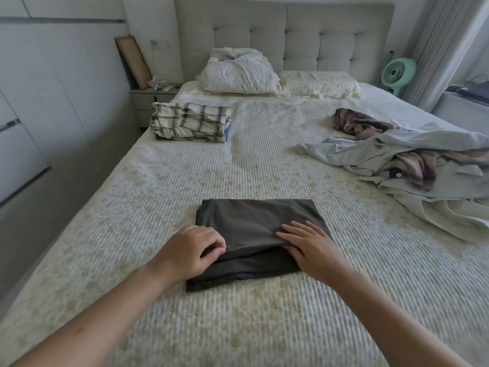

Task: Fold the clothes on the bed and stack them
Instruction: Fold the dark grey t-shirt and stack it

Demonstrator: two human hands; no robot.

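Note:
A dark grey garment (254, 218) lies folded into a rectangle on the bed (264, 168), near its front. My left hand (190, 250) grips the garment's left edge with curled fingers. My right hand (309, 247) lies flat on its right side, fingers straight, with the upper layer's edge bunched under them. A folded stack topped by a plaid cloth (189, 121) sits at the far left of the bed. A loose heap of pale blue and striped clothes (412, 160) lies at the right.
Pillows (238, 72) lean against the padded headboard. A nightstand (150, 99) stands left of the bed beside white wardrobe doors. A green fan (398, 72) and a curtain are at the far right.

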